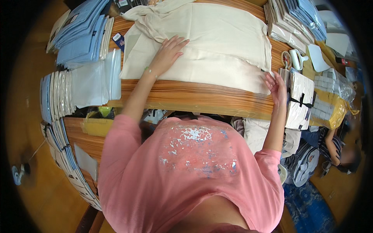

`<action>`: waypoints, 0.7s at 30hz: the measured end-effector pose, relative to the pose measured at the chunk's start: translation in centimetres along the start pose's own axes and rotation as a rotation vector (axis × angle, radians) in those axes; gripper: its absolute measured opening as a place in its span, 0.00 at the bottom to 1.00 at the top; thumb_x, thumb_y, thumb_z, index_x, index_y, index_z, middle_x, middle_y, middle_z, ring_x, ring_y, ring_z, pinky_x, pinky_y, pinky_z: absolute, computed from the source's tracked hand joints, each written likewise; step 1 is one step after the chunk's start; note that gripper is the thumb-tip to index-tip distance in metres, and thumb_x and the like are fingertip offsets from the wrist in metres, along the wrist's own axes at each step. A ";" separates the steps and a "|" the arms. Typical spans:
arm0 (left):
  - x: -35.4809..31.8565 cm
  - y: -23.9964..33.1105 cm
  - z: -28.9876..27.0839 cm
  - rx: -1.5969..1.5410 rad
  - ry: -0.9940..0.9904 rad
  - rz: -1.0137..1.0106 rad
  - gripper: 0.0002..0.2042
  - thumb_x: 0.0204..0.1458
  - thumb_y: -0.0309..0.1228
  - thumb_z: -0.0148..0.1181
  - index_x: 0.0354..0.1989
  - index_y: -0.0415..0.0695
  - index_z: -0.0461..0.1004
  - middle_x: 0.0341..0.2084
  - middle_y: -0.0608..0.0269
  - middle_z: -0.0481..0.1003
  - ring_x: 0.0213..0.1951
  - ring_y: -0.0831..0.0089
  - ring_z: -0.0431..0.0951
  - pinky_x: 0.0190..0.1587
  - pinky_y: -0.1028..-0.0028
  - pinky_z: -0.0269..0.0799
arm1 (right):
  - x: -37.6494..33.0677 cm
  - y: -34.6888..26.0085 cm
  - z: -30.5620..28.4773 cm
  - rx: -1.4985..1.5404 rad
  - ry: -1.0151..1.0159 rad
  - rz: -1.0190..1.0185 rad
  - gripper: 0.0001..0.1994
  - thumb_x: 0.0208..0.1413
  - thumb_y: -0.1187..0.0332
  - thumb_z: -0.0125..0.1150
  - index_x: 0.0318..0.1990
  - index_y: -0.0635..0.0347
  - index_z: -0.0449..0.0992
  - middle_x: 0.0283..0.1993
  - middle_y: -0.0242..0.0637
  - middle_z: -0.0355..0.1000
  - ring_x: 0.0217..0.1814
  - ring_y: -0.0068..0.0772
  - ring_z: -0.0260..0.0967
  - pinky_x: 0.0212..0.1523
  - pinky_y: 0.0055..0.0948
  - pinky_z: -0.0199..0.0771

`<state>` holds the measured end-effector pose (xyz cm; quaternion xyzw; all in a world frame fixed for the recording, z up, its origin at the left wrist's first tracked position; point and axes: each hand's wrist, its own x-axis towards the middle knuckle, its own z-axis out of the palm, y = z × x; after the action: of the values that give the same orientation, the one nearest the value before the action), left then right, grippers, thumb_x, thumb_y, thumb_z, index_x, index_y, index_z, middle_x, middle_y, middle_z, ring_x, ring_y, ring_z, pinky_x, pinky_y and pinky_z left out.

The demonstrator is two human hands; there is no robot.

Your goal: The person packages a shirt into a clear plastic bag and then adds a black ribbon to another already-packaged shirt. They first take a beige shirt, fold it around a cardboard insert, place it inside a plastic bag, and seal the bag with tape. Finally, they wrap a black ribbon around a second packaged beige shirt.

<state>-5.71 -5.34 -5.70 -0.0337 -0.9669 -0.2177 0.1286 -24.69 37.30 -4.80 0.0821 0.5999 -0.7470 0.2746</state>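
Observation:
A cream cloth garment (217, 35) lies spread over the wooden table (186, 97). My left hand (168, 52) rests flat on its left half, fingers apart and pointing right. At the garment's lower right corner, near the table edge, my right hand (276, 85) pinches the fabric with the fingertips. A crumpled part of the same cloth (151, 15) bunches at the far left above my left hand.
Stacks of folded light-blue garments (79, 33) and clear-bagged white ones (83, 83) stand at the left. More bagged stacks (295, 19) sit at the far right, and a tied white bundle (300, 99) lies by my right hand. Another person (338, 149) sits low at the right.

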 end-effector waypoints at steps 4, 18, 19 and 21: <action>1.4 -4.8 2.6 0.102 -0.138 -0.020 0.13 0.52 0.32 0.53 0.43 0.40 0.68 0.51 0.56 0.67 0.53 0.57 0.66 0.60 0.55 0.54 | 1.3 -1.9 1.1 0.015 -0.063 -0.008 0.14 0.61 0.68 0.44 0.50 0.65 0.65 0.53 0.51 0.66 0.57 0.41 0.66 0.52 0.37 0.72; 1.4 -6.0 4.9 0.047 0.026 -0.010 0.13 0.52 0.30 0.52 0.46 0.41 0.69 0.53 0.58 0.67 0.52 0.61 0.66 0.54 0.64 0.60 | 3.0 8.8 4.0 -1.583 0.287 -0.543 0.30 0.55 0.50 0.50 0.65 0.44 0.54 0.70 0.41 0.44 0.72 0.44 0.37 0.65 0.59 0.33; 0.9 -5.6 5.0 0.044 0.018 -0.007 0.14 0.52 0.30 0.52 0.46 0.41 0.69 0.53 0.58 0.67 0.52 0.61 0.66 0.54 0.64 0.60 | 2.8 9.1 3.3 -1.625 0.292 -0.566 0.30 0.56 0.49 0.48 0.65 0.43 0.54 0.70 0.40 0.44 0.72 0.44 0.37 0.65 0.59 0.33; -0.5 -4.5 5.2 0.047 0.010 -0.010 0.14 0.52 0.30 0.53 0.47 0.42 0.69 0.53 0.58 0.67 0.52 0.61 0.66 0.54 0.63 0.59 | 1.2 10.0 2.1 -1.680 0.285 -0.575 0.29 0.57 0.48 0.45 0.66 0.41 0.52 0.71 0.38 0.43 0.73 0.43 0.36 0.65 0.58 0.30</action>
<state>-7.01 -7.21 -12.18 -0.0248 -0.9713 -0.1956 0.1330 -20.16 33.65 -13.28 -0.2072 0.9741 -0.0848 -0.0305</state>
